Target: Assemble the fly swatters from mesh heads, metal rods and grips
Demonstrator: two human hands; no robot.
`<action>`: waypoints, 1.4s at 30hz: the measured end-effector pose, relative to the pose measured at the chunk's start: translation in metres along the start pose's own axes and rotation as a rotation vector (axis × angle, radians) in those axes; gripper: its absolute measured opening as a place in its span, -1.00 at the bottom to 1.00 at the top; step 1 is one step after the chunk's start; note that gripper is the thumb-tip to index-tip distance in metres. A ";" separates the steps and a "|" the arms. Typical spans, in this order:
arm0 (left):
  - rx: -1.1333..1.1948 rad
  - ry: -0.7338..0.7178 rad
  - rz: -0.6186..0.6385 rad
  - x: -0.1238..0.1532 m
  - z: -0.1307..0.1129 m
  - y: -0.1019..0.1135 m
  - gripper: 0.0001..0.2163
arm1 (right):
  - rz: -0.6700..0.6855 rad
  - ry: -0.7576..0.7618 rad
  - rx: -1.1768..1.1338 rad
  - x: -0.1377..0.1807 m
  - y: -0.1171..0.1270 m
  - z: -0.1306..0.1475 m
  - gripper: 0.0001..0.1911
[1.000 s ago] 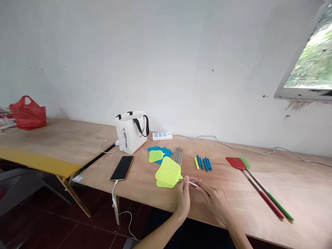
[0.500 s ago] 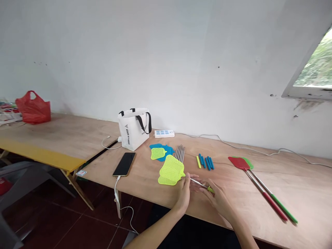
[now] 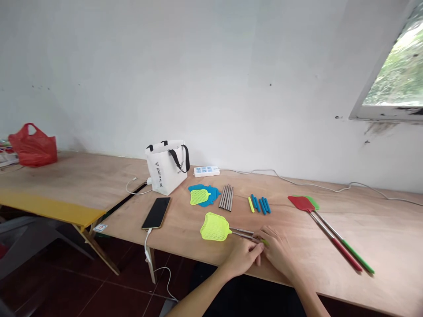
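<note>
Right of the phone (image 3: 157, 213), your right hand (image 3: 276, 247) curls over the handle end of two yellow swatters (image 3: 215, 227); your left hand (image 3: 243, 256), fingers bent, is close against it. You can't tell what either pinches. Farther back, right of the phone, lie gray rods (image 3: 226, 198) and blue swatter heads (image 3: 214, 195); behind it stands a white bag (image 3: 169, 175).

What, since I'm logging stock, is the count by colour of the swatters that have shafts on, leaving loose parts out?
Red swatter: 1
Green swatter: 1
Yellow swatters: 2, going by the two shafts that show, since their heads overlap
Total: 4
</note>
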State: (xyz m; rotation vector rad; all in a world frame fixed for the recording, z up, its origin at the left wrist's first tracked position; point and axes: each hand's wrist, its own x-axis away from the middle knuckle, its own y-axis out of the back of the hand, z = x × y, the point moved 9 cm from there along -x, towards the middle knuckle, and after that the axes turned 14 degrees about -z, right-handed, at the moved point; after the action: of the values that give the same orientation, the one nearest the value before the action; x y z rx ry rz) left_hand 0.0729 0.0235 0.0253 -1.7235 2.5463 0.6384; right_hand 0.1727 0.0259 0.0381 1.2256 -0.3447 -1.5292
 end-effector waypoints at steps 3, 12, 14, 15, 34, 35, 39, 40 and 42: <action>-0.055 -0.060 0.018 0.002 -0.007 -0.002 -0.48 | 0.001 0.042 0.043 0.000 -0.001 0.012 -0.75; -0.145 -0.158 0.020 0.006 -0.016 -0.006 -0.53 | -0.048 0.126 0.126 0.002 -0.005 0.013 -0.74; -0.120 -0.156 0.029 0.006 -0.016 -0.005 -0.51 | -0.054 0.135 0.147 0.003 -0.004 0.015 -0.72; -0.105 -0.151 0.041 0.005 -0.016 -0.005 -0.51 | -0.056 0.137 0.161 0.003 -0.003 0.016 -0.71; -0.378 -0.260 -0.059 -0.007 -0.014 0.019 -0.52 | -0.067 0.143 0.173 0.004 -0.007 0.018 -0.43; -0.376 -0.268 -0.061 -0.007 -0.015 0.019 -0.51 | -0.063 0.137 0.168 0.004 -0.007 0.017 -0.43; -0.377 -0.293 -0.081 -0.006 -0.019 0.021 -0.53 | -0.045 0.142 0.154 0.004 -0.009 0.015 -0.42; -0.378 -0.292 -0.079 -0.006 -0.019 0.021 -0.53 | -0.041 0.144 0.152 0.005 -0.010 0.014 -0.41; -0.379 -0.282 -0.071 -0.006 -0.017 0.019 -0.52 | -0.035 0.147 0.142 0.005 -0.012 0.012 -0.41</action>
State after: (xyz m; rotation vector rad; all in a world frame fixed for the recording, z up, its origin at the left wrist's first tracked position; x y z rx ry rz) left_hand 0.0619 0.0290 0.0489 -1.6565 2.2681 1.3251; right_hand 0.1567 0.0211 0.0316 1.4536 -0.3411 -1.4546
